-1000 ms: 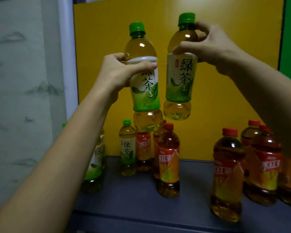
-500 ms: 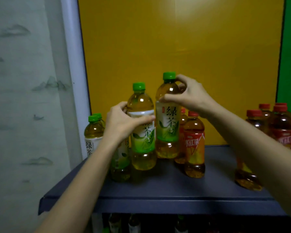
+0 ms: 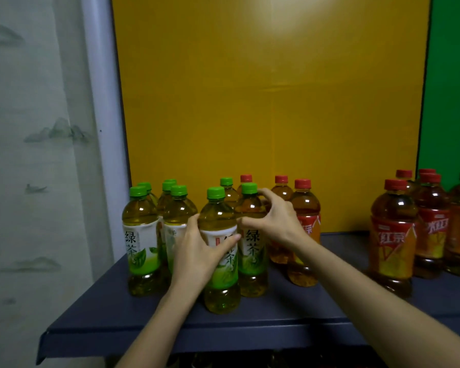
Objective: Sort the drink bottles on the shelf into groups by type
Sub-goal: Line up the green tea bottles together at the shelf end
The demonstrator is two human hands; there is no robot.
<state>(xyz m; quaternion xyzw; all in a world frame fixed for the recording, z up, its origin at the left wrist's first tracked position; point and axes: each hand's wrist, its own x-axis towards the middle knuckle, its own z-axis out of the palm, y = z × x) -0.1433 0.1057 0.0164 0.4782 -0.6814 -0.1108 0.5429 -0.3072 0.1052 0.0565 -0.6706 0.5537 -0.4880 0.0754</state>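
Grip: left hand (image 3: 199, 251) wraps front green-cap bottle (image 3: 218, 216) at label; right hand (image 3: 274, 221) curls round shoulder of second green-cap bottle (image 3: 251, 251), just beside it. Both upright on shelf (image 3: 170, 322), next to green group (image 3: 140, 235) at left end. Judged left to do: three red-cap bottles (image 3: 304, 205) mid-shelf, well apart from red cluster (image 3: 393, 235) at right.

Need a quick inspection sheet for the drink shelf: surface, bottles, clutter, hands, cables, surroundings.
Surface: dark blue shelf, bottles upright on it.
Job's things: green-cap bottles grouped left; three middle red-cap bottles right beside them; far-right red-cap bottles across a gap.
Clutter: nothing seen.
Hands: left hand grips front green bottle; right hand grips second green bottle by its shoulder.
Cables: nothing seen.
Surroundings: yellow panel behind, green panel right, patterned wall left.
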